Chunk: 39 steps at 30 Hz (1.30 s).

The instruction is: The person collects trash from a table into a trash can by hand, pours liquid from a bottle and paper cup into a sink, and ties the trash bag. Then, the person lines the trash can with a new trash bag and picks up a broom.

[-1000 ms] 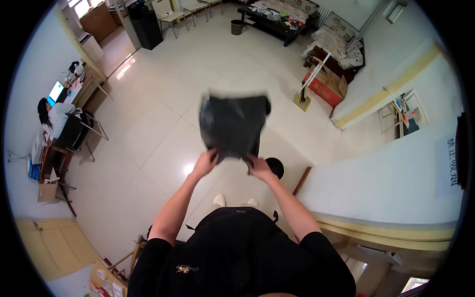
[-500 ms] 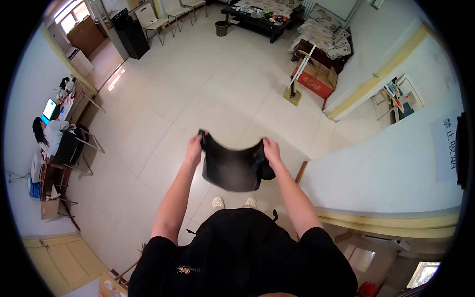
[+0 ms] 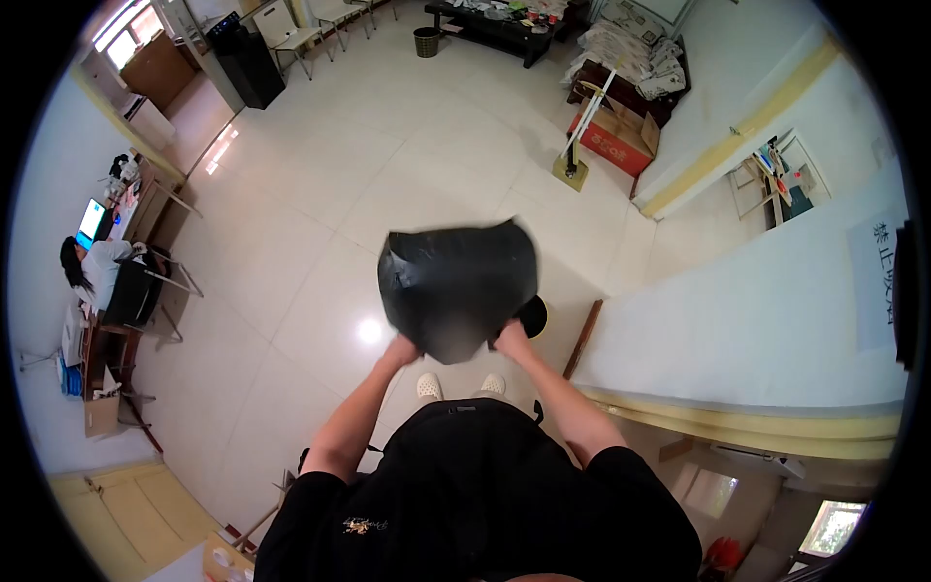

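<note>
A black plastic bag (image 3: 456, 276) is puffed out in front of me above the floor, its lower part blurred by motion. My left hand (image 3: 401, 351) grips its near left edge, and the fingers are partly tucked behind the plastic. On the near right edge, my right hand (image 3: 511, 338) is closed on the bag too. Beside that hand, partly covered by the bag and hand, a round black bin (image 3: 533, 316) with a yellowish rim stands on the floor.
On the left a person (image 3: 102, 262) sits at a desk with a lit monitor (image 3: 92, 223). A wall end (image 3: 584, 339) stands close on my right. Farther off are a red cardboard box (image 3: 621, 141), a stand with a white pole (image 3: 570, 172), a wastebasket (image 3: 427, 42) and a low black table (image 3: 495, 31).
The bag has swung up and away from me and filled out, where before it hung stretched between my hands. Both hands have come down nearer my body and closer together.
</note>
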Available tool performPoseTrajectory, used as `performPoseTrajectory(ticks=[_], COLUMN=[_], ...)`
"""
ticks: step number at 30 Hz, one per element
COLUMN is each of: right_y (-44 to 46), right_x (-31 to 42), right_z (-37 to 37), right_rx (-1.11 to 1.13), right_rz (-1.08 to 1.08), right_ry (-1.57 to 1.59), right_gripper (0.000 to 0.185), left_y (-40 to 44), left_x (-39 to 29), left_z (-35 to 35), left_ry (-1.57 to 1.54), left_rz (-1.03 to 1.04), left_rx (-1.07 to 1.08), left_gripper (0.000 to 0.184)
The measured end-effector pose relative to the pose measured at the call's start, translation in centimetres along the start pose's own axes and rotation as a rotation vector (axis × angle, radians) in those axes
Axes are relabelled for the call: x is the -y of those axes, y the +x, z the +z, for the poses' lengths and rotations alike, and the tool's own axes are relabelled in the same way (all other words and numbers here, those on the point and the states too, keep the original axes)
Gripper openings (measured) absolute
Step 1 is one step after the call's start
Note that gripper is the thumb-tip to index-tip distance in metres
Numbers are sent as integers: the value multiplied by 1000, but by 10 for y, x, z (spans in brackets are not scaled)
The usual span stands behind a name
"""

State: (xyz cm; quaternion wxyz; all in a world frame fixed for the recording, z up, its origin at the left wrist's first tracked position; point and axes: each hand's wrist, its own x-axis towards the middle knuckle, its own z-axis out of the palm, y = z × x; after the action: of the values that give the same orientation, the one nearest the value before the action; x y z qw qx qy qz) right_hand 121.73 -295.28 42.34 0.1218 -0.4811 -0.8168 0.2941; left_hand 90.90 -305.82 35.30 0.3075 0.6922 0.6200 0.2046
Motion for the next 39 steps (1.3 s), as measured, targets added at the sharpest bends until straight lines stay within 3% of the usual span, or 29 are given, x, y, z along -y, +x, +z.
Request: performPoseTrajectory(ticks=[1, 2, 3, 5, 7, 9, 10, 11, 13, 17, 21, 22, 25, 26, 27, 28, 31, 32, 35, 37, 39], right_y=[-15, -39, -59, -77, -70, -43, -26, -7, 17, 38, 44, 41, 35, 34, 35, 37, 42, 41, 38, 31, 24], right_x=[-31, -41, -39, -37, -39, -60, -67, -74, -17, 71, 98, 125, 167, 178, 184, 193, 207, 209, 207, 191, 164], right_z=[33, 45, 44, 49, 45, 60, 60, 66, 0, -81, -94, -105, -105, -103, -92, -87, -86, -86, -95, -105, -113], right_rx=[246, 275, 330, 312, 199, 34, -45, -116, -49, -5, -81, -69, 120, 237, 235, 170, 99, 94, 28, -31, -76], right_rz=[221, 148, 147, 336, 298, 259, 203, 220, 198, 217, 23, 20, -77, -48, -167, -209, -157, -103, -129, -161, -195], right_ry=[-134, 119, 244, 451, 418, 366, 436, 607, 845, 1169, 959, 1030, 1035, 1074, 1019, 874, 659, 627, 489, 426, 389], right_gripper=[31, 36, 37, 31, 26, 21, 22, 28, 47, 48, 42, 44, 48, 55, 64, 64, 60, 58, 46, 42, 44], left_y=[-22, -41, -60, -73, -65, -33, -21, -8, 19, 21, 9, 3, -13, -18, -21, -24, -32, -33, -5, 38, 98], left_x=[1, -17, 9, -30, -28, -14, -47, -59, -66, -116, -138, -153, -179, -185, -188, -205, -201, -195, -188, -142, -89], left_z=[15, 9, 41, 9, 5, -5, -46, -72, -96, -161, -165, -168, -165, -163, -166, -197, -201, -209, -278, -280, -274], left_ry=[73, -105, -97, -481, -647, -810, -791, -789, -1139, -1078, -959, -908, -890, -863, -831, -681, -189, -210, -377, -296, -139], left_rz=[-222, -416, -455, -584, -466, -510, -509, -503, -471, -311, -250, -250, -229, -174, -118, -108, -50, 7, -257, -106, -43], left_rx=[221, 440, 422, 388, 67, -104, -143, -167, -325, -336, -330, -329, -195, -144, -98, 105, 118, 62, 71, -309, -578], left_gripper=[43, 44, 39, 36, 35, 34, 34, 32, 27, 29, 29, 30, 37, 43, 50, 63, 67, 58, 50, 42, 50])
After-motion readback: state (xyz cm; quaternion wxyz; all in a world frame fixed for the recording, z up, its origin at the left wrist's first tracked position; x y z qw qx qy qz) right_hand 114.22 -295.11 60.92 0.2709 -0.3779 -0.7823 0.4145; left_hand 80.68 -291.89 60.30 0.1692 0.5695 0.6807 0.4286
